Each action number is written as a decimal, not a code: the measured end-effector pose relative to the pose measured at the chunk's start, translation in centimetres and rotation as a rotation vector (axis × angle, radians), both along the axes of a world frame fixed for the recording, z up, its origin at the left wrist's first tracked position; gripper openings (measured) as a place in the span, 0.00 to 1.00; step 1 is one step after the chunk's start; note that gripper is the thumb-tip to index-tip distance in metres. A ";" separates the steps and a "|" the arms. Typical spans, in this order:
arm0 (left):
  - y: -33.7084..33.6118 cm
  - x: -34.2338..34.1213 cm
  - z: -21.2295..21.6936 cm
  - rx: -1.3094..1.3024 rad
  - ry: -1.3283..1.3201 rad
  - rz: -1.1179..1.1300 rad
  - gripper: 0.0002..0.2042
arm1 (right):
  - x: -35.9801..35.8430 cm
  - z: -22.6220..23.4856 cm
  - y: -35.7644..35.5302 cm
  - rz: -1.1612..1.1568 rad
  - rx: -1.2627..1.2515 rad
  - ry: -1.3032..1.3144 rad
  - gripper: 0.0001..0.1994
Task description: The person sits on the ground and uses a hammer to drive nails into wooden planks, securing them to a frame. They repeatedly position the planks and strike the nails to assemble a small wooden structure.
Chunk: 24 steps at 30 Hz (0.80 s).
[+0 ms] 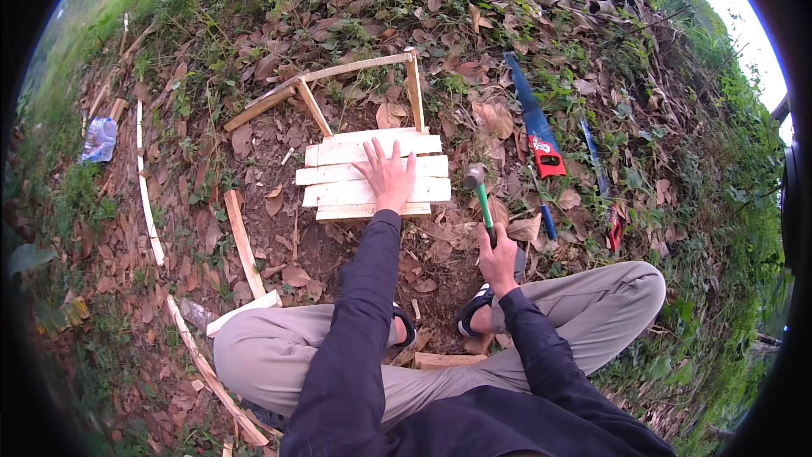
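Observation:
A small wooden chair frame (pixel 313 107) rests on the ground in front of me, with several pale slats (pixel 330 173) laid side by side across its near part. Spread flat on the slats is my left hand (pixel 387 176), fingers apart. To the right of the slats, my right hand (pixel 499 252) is closed round the green handle of a hammer (pixel 483 199). The hammer's metal head is up, just off the slats' right ends and apart from them. Whether nails sit in the slats is too small to tell.
Right of the hammer lie a red-handled saw (pixel 531 114), a second narrow saw (pixel 597 161) and a blue-handled tool (pixel 547 222). Loose wood strips (pixel 244 241) lie to the left, near a clear plastic bag (pixel 100 140). A wood block (pixel 448 360) sits between my legs. Leaves and weeds cover the ground.

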<state>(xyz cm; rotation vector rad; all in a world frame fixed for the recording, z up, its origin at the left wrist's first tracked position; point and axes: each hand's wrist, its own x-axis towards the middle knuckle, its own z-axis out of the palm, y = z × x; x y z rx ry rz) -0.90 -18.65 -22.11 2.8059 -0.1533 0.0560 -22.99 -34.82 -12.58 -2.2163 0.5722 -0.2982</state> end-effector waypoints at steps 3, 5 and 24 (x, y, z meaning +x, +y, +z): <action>0.3 -0.4 0.0 -0.032 0.007 0.002 0.31 | 0.7 0.1 0.4 0.095 -0.274 -0.171 0.13; 0.4 -0.5 -0.5 0.000 -0.029 0.008 0.33 | 0.6 -0.2 0.5 0.091 -0.300 -0.050 0.13; 0.2 -1.2 -1.0 -0.001 -0.104 0.070 0.33 | -1.4 -0.9 1.7 0.168 0.025 0.191 0.16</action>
